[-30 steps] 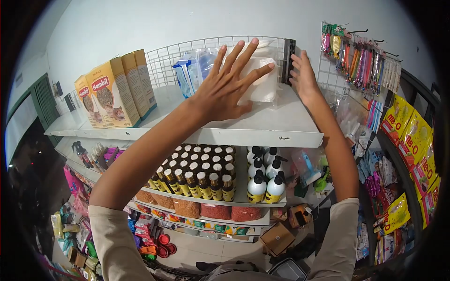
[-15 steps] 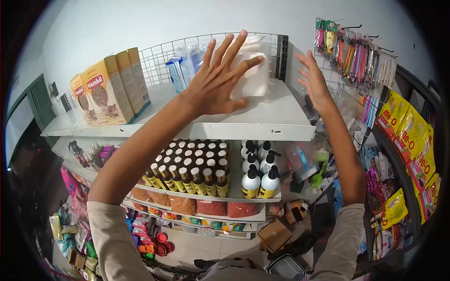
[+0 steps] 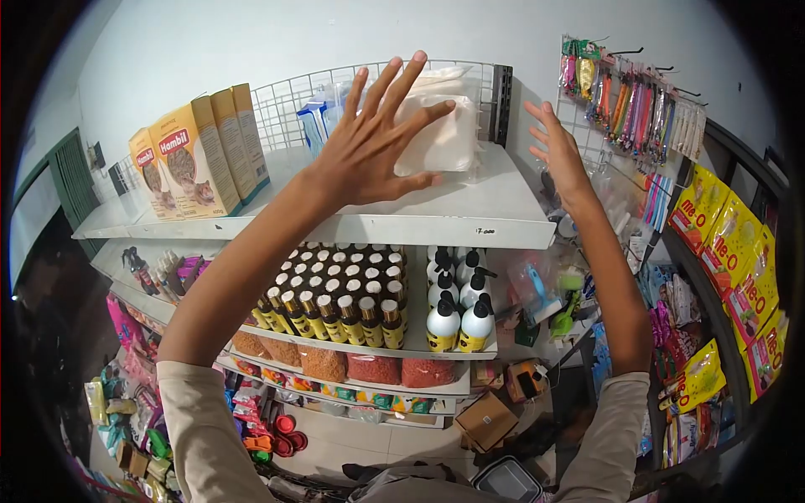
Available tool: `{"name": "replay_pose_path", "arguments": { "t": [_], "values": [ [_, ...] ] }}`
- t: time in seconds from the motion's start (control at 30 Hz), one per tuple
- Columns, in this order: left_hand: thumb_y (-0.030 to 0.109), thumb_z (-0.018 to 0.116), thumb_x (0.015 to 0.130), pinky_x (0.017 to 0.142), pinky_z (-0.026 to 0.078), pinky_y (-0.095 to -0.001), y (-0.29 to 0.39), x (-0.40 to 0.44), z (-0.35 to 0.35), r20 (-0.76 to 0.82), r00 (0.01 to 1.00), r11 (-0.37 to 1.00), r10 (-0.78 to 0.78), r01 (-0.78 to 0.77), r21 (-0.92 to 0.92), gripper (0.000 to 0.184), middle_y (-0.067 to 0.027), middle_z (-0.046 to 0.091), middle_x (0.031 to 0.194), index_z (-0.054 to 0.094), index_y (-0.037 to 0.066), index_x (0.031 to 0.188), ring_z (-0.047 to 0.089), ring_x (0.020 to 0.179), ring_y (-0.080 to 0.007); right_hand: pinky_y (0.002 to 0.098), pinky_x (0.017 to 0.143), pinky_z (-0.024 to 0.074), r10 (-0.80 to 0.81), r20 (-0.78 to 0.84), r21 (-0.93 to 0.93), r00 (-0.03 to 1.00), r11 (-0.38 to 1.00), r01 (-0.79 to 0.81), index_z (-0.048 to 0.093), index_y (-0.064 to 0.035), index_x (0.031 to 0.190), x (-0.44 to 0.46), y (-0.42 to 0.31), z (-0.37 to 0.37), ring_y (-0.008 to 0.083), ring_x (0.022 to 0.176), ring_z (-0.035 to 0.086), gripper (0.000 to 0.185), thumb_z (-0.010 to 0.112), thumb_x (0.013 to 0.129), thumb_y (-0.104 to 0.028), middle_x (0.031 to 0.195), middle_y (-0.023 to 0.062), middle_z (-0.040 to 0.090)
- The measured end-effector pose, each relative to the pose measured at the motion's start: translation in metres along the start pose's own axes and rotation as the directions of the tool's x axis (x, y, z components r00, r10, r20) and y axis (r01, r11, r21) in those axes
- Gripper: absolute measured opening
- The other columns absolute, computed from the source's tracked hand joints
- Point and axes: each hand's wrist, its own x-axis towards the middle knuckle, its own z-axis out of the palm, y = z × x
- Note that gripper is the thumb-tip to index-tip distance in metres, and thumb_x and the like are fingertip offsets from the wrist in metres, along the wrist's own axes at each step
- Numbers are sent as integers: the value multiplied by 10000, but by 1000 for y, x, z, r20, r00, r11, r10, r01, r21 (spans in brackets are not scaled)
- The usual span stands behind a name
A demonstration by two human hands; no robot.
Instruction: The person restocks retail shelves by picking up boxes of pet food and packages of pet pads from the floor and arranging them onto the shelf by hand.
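Note:
My left hand [image 3: 369, 142] is open, its fingers spread wide above the top shelf [image 3: 360, 228]. Behind it stand white packs in clear plastic [image 3: 440, 138] and a blue-and-white packet [image 3: 317, 126], both partly covered by the hand. Whether the fingers touch the packs I cannot tell. Past the shelf's right end, my right hand [image 3: 560, 159] is raised, open and holding nothing, with the palm turned inward. Yellow Hambil boxes [image 3: 189, 159] stand upright on the shelf, left of my left forearm.
Black bottles with white caps [image 3: 335, 293] and white pump bottles [image 3: 444, 318] fill the shelf below. Collars [image 3: 633, 101] hang on wall hooks. Yellow Me-O bags [image 3: 721, 243] line the right side. A cardboard box [image 3: 486, 419] lies on the floor.
My left hand has moved slightly left, uncovering more of the white packs. My right hand stays raised and has shifted little. The view has turned slightly; the shelf goods stay put.

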Motion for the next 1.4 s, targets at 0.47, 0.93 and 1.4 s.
{"name": "replay_pose_path", "arguments": {
  "t": [0.47, 0.93, 1.4],
  "values": [
    [473, 657, 822, 1156, 107, -559, 5, -100, -111, -44, 915, 916, -401, 399, -34, 435, -89, 258, 1557, 659, 179, 1143, 95, 1458, -368, 385, 1080, 325, -384, 256, -349, 887, 819, 455, 599, 4, 1249, -83, -99, 7, 255, 1305, 444, 490, 443, 993, -383, 1386, 173, 500],
    [130, 625, 905, 886, 457, -312, -6, -355, -117, -167, 338, 323, -926, 482, -815, 160, -146, 646, 1132, 644, 8, 1007, 609, 1005, -184, 527, 762, 538, -560, 720, 465, 410, 828, 314, 572, 97, 1074, -168, -33, 230, 391, 827, 666, 619, 371, 984, -482, 936, 299, 653],
    [211, 538, 944, 708, 468, -227, 76, -714, -247, -121, -825, -520, -551, 454, -724, 157, -81, 686, 948, 579, 60, 934, 621, 808, -116, 365, 886, 477, 161, 986, -32, 47, 455, -890, 479, 51, 1316, -318, 23, 654, 243, 950, 639, 473, 420, 996, -293, 1137, 198, 647]
  ]
}}
